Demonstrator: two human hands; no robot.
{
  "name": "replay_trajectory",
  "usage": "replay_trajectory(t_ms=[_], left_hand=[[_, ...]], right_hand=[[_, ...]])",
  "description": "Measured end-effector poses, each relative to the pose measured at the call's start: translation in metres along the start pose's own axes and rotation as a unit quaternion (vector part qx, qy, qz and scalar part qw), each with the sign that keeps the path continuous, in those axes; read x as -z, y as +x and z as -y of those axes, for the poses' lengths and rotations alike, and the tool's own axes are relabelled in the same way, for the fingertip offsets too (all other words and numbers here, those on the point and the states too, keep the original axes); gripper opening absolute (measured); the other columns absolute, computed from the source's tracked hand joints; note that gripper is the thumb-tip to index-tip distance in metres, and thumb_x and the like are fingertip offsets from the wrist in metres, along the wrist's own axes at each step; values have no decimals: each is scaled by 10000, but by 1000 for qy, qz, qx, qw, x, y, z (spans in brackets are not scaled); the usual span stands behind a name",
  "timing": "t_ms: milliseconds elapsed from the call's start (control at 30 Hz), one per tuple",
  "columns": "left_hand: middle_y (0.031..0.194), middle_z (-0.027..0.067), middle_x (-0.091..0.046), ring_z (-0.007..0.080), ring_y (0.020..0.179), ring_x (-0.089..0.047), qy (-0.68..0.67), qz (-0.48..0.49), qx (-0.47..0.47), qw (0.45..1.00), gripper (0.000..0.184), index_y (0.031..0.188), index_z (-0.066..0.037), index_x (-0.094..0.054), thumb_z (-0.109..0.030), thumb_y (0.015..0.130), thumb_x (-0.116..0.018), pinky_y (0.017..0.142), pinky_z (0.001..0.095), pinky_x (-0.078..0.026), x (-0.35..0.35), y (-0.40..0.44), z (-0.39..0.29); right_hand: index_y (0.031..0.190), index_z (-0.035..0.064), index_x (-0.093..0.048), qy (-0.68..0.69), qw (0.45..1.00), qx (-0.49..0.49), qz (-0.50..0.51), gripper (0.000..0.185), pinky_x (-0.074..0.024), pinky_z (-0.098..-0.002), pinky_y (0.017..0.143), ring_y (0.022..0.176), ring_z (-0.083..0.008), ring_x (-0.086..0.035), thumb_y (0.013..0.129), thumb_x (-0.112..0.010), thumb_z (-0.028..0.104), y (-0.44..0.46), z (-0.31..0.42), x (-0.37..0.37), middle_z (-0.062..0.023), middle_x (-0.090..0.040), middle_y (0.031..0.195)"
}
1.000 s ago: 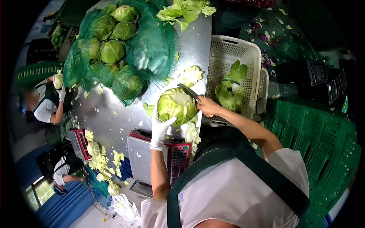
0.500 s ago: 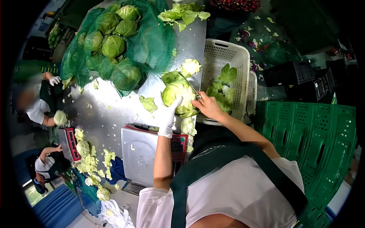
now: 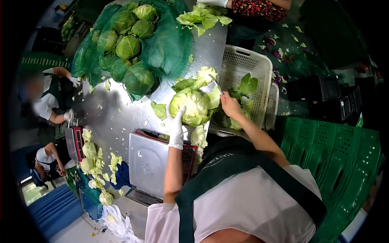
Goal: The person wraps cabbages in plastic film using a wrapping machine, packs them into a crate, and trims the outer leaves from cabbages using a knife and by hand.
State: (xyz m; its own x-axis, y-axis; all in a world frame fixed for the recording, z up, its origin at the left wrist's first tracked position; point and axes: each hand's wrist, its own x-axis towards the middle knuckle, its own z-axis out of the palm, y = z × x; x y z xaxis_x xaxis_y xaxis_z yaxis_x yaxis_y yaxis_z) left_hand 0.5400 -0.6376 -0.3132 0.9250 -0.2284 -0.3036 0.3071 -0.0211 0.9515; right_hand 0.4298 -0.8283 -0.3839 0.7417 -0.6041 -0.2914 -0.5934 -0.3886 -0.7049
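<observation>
My left hand (image 3: 176, 126), in a white glove, grips the near left side of a pale green cabbage (image 3: 187, 106) on the metal table. Bare, my right hand (image 3: 230, 106) is closed on the handle of a knife (image 3: 217, 86), right of the cabbage and near the table edge. A loosened leaf (image 3: 211, 98) stands out from the cabbage's right side, close to the knife. Cut leaves (image 3: 206, 74) lie just beyond the cabbage, and another loose leaf (image 3: 159, 110) is at its left.
A white crate (image 3: 265, 77) with leaves inside stands right of the table (image 3: 117, 99). Cabbages (image 3: 128, 47) fill a green net at the far left. A scale (image 3: 148, 162) is near my left forearm. Green crates (image 3: 324, 158) stand at right; co-workers are at the left and far side.
My right hand and the knife have moved right, away from the cabbage, and a leaf now sticks out there. My left hand has shifted slightly left and down on the cabbage.
</observation>
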Motion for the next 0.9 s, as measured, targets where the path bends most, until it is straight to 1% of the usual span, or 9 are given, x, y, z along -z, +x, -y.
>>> replay_trajectory(t_ms=[67, 233, 333, 433, 467, 600, 767, 867, 900], left_hand=[[1161, 146, -528, 210, 1016, -546, -51, 55, 97, 992, 703, 1336, 30, -322, -129, 762, -694, 894, 301, -442, 11, 1, -7], [1198, 155, -530, 198, 1046, -546, 34, 165, 59, 984, 807, 1368, 13, -315, -102, 701, -755, 904, 292, -443, 28, 25, -9], [1239, 157, -507, 206, 1095, -520, 112, 254, 69, 958, 852, 1375, 7, -319, -136, 675, -782, 950, 299, -409, 32, 48, -22], [1311, 183, -450, 250, 1208, -438, 217, 384, 36, 897, 912, 1374, 10, -327, -210, 635, -814, 1022, 320, -332, 27, 66, -33], [1311, 183, -450, 250, 1208, -438, 218, 383, 37, 897, 912, 1374, 10, -327, -210, 635, -814, 1022, 320, -332, 25, 63, -32], [1350, 287, -356, 365, 1238, -401, 430, 5, -203, 879, 1015, 1336, 69, -342, -425, 589, -818, 1027, 375, -335, 12, 7, -30], [1416, 293, -190, 390, 1303, -272, 424, 17, -178, 888, 1257, 1401, 46, -96, -364, 501, -871, 1052, 406, -294, -17, -48, 1], [1391, 286, -234, 389, 1275, -310, 415, 10, -175, 893, 1212, 1404, 20, -130, -339, 509, -864, 1041, 403, -312, -16, -31, 5], [1355, 274, -291, 384, 1257, -329, 404, 28, -185, 896, 1167, 1399, 4, -173, -314, 510, -859, 1033, 400, -324, -14, -23, -3]], right_hand=[[1096, 32, -504, 24, 999, 49, -4, 322, -461, -516, 637, 728, -474, -580, 941, -417, 300, 17, -16, -1, -270, -610, 761], [1138, -7, -513, 15, 977, 190, -92, 376, -469, -475, 544, 611, -412, -593, 928, -479, 303, -9, 21, 37, -224, -618, 684], [1176, 0, -482, 7, 954, 298, 21, 393, -488, -442, 514, 569, -371, -598, 920, -499, 299, -18, 43, 38, -200, -626, 682], [1328, 65, -372, 9, 919, 393, 11, 503, -524, -428, 569, 625, -366, -613, 912, -504, 315, -19, 56, 23, -188, -490, 1257], [1349, 78, -352, -9, 925, 376, 54, 516, -527, -437, 589, 658, -377, -619, 916, -493, 320, -18, 55, 20, -175, -428, 1337], [1358, 91, -339, 8, 928, 368, 59, 507, -518, -477, 633, 722, -396, -628, 929, -459, 333, -16, 48, 18, -193, -396, 1362], [1317, 46, -398, -58, 920, 387, 32, 486, -529, -443, 605, 661, -386, -628, 906, -510, 281, -19, 61, 26, -233, -529, 1196], [1359, 90, -352, -46, 925, 372, 59, 521, -526, -447, 641, 667, -382, -623, 895, -536, 236, -4, 67, 31, -238, -581, 1084], [1368, 96, -333, -27, 935, 346, 78, 506, -508, -450, 598, 613, -381, -615, 914, -508, 231, -1, 66, 31, -251, -618, 859]])
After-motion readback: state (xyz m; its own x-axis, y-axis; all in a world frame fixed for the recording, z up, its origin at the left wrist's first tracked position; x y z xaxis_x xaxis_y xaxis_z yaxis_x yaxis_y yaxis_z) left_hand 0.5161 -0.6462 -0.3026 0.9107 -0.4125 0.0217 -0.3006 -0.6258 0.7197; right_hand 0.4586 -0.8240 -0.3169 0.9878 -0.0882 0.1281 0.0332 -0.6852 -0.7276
